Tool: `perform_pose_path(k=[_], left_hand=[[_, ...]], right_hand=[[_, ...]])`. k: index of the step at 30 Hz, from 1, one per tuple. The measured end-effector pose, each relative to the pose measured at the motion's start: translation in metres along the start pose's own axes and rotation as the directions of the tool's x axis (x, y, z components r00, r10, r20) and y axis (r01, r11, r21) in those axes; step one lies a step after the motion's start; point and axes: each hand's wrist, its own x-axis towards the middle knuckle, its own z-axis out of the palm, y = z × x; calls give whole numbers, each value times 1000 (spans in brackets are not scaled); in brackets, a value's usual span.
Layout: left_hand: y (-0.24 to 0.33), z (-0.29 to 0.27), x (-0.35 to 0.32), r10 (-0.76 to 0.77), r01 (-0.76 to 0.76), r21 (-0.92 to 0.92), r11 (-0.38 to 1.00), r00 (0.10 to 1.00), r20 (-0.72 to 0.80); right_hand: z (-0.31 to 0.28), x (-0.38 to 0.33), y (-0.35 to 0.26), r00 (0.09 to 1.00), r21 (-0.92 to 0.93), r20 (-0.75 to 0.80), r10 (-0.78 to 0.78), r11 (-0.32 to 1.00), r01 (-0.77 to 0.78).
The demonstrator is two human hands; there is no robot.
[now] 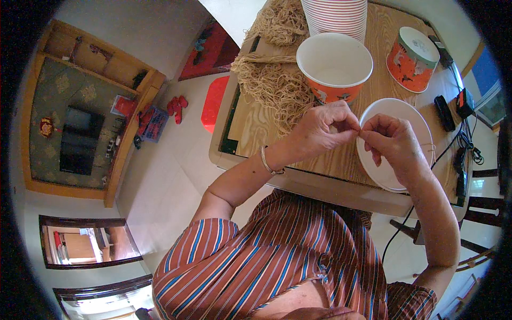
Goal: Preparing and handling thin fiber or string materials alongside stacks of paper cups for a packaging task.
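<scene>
Your left hand [324, 129] and right hand [393, 140] are meeting fingertip to fingertip, both pinched nearly closed on a thin pale string [426, 145] just above the white lid [408, 114]. The string is looking light, limp and easy to lose, so you are gripping it close to its end. Beyond your hands, an open orange paper bucket [335, 66] is standing on the table [256, 125] beside a heap of string bundles [274, 85]

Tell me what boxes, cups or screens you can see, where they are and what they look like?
Open paper bucket: table middle, round, orange outside, white inside.
Bucket stack: behind it, white with red rims.
Upturned bucket: table right, orange, white base.
White lid: under right hand.
Television: far left, dark, flat.
</scene>
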Motion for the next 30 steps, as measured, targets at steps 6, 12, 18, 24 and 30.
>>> perform_pose_path(k=[6, 12, 18, 24, 30], left_hand=[[-7, 0, -1, -59, 63, -75, 995, 997, 51], [-18, 1, 1, -178, 226, -413, 882, 972, 153], [-29, 7, -4, -241, 313, -650, 693, 950, 201], [-32, 11, -5, -263, 305, -721, 623, 949, 174], [-21, 7, -3, -259, 295, -605, 740, 954, 148]], right_hand=[[-7, -1, -3, 995, 53, 96, 6, 999, -11], [-6, 7, 7, 998, 51, 62, -23, 998, 20], [0, 7, 7, 994, -79, 45, -102, 991, 105], [-1, 4, 10, 989, -112, 56, -139, 983, 145], [-2, -5, 10, 958, -179, 65, -279, 941, 286]])
